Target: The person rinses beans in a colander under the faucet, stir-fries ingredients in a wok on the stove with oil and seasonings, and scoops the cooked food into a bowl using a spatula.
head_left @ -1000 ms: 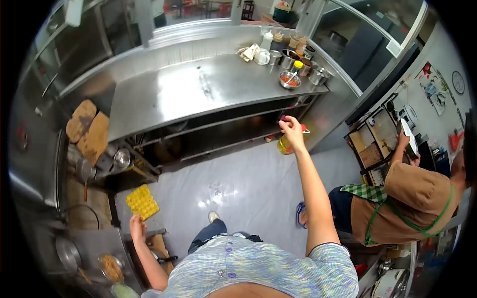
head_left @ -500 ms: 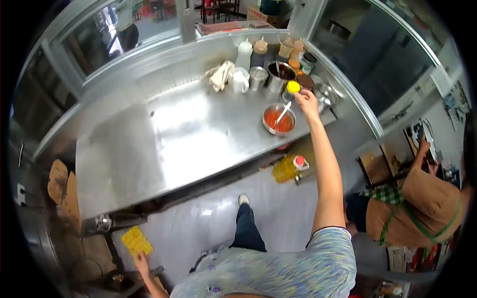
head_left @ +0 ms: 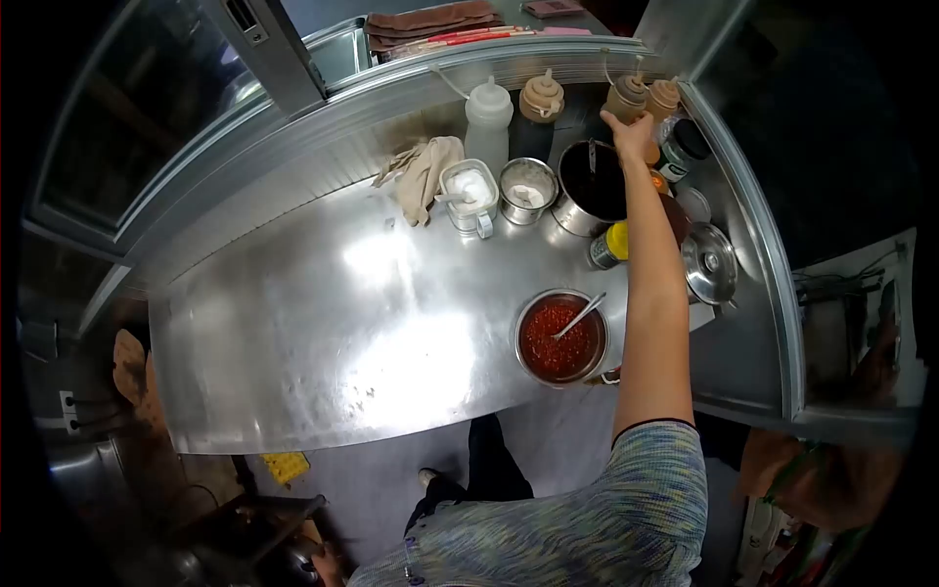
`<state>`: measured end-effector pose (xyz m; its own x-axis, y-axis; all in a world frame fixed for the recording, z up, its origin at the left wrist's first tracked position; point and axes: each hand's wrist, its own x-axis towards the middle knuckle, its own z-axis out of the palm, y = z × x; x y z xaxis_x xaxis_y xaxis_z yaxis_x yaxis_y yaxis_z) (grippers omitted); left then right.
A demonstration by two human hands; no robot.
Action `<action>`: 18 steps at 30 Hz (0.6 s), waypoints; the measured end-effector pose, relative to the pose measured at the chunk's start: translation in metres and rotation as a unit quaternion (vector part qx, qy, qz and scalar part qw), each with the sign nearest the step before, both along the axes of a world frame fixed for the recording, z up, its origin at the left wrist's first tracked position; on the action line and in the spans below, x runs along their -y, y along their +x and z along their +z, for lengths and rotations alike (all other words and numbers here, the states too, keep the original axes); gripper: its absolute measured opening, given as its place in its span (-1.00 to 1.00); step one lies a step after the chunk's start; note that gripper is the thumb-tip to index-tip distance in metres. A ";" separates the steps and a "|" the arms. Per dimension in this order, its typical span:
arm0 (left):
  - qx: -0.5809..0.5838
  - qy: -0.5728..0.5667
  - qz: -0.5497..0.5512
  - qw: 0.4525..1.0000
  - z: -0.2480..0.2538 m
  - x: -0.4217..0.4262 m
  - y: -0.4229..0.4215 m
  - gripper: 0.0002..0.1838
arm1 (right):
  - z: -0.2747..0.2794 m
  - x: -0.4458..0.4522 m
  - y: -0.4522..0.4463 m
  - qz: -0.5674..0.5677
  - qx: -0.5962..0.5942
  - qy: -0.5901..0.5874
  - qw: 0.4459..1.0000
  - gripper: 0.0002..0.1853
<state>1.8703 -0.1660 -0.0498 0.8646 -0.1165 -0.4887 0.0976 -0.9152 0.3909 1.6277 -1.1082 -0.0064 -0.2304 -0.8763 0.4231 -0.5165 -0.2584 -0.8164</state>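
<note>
Grasping a squeeze bottle (head_left: 626, 96) with the right hand (head_left: 634, 135); label (head_left: 600, 255) on the yellow-lidded jar (head_left: 611, 246) is illegible.

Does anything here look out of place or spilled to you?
Two things: the yellow tray appears to lie on the floor below the counter, an odd spot for it, and the cloth is crumpled rather than folded. I see no obvious spill.

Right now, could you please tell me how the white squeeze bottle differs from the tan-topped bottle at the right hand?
The white squeeze bottle looks pale throughout; the tan-topped bottle is brownish. The white squeeze bottle stands clear of the right hand, which partly hides the tan-topped bottle. Both have a nozzle and stand along the back.
</note>
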 end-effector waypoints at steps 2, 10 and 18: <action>0.025 -0.049 0.065 0.996 -0.021 0.000 0.004 -0.70 | -0.006 0.010 0.000 0.023 0.033 -0.023 0.999 -0.16; 0.003 -0.095 0.086 0.992 -0.035 0.004 0.018 -0.72 | 0.004 0.014 0.006 0.085 0.170 -0.053 0.980 -0.33; -0.017 -0.060 0.014 0.998 -0.022 0.015 0.022 -0.73 | 0.053 -0.005 -0.011 0.224 0.353 -0.018 0.908 -0.43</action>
<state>1.8923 -0.1809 -0.0722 0.8517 -0.1527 -0.5012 0.1368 -0.8587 0.4940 1.6172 -1.1028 0.0465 -0.0782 -0.9378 0.3383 0.2957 -0.3459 -0.8905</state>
